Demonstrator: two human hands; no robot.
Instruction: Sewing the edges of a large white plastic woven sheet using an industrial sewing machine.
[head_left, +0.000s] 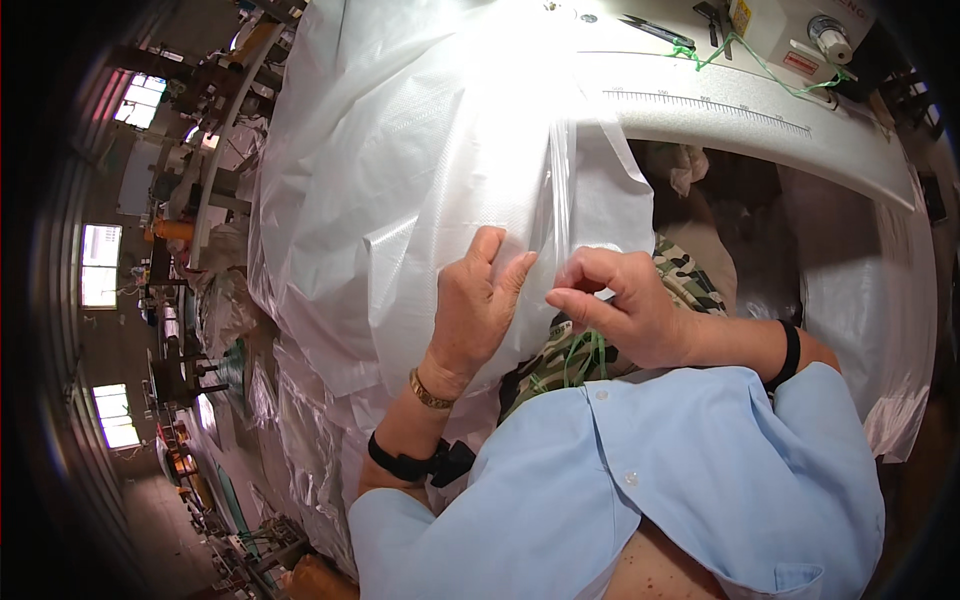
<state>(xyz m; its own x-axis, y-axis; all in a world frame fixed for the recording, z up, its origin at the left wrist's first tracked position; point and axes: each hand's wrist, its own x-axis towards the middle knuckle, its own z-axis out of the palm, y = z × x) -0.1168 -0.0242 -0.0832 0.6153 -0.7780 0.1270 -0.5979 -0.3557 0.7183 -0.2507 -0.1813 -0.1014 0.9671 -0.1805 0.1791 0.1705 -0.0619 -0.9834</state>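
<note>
A large sheet of white woven plastic fabric (420, 150) drapes from the sewing table over my lap. My left hand (475, 305) lies flat on its lower part, fingers curled over the edge next to a clear plastic strip (562, 190) that runs down the fabric. My right hand (620, 305) pinches the fabric's edge just right of the left hand, thumb and fingers closed on it. Green thread (580, 360) lies on the camouflage cloth (690, 285) on my lap under the hands.
A white sewing machine (800, 40) stands at the top right on a white table with a ruler strip (700, 105) along its edge. Scissors (655, 30) lie beside it. More shiny fabric piles (300, 430) lie left of me. Workbenches stretch away at far left.
</note>
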